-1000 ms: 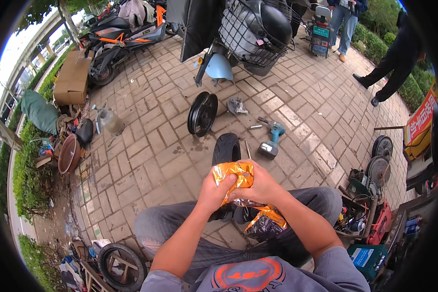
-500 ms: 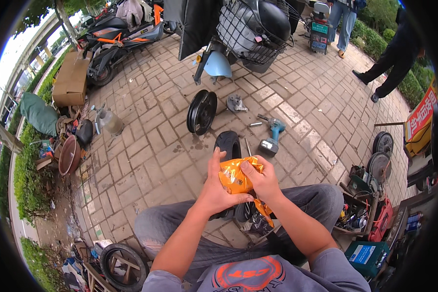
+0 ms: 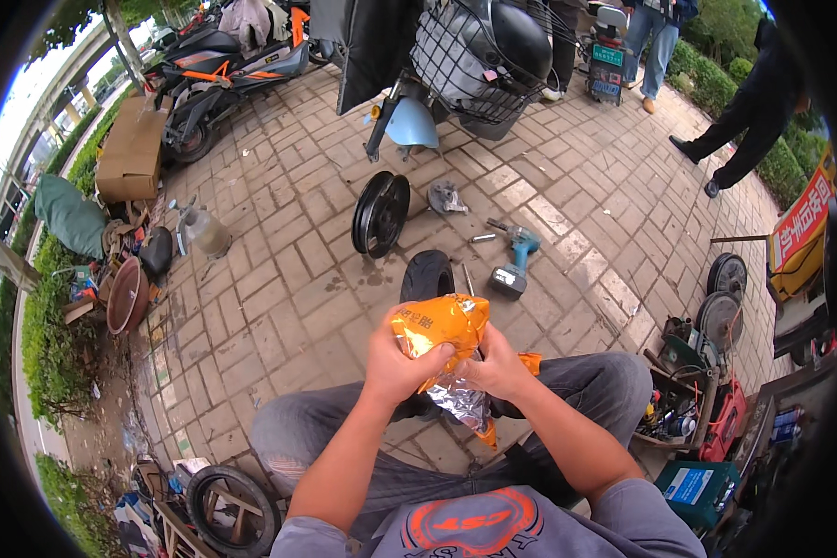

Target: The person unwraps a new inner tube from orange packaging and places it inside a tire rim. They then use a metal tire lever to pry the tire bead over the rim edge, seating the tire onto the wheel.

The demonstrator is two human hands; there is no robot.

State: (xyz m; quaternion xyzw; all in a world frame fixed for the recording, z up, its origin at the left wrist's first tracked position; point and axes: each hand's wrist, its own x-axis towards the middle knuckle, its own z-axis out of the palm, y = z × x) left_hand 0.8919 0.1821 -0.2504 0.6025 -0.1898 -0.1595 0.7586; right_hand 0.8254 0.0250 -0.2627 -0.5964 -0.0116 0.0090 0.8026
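Gripping orange foil packet (image 3: 440,325), both hands (fingers wrapped) — mid-lap

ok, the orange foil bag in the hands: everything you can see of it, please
The orange bag is a crinkled foil pouch, glossy orange outside with a silver lining showing at the crumpled lower part near the lap. Some dark print sits on the orange face. It is held up in front of the seated person's knees, upper part bunched and tilted left. The left hand grips it from the left, fingers wrapped over the orange part; the right hand pinches the foil from the right. Contents cannot be seen.
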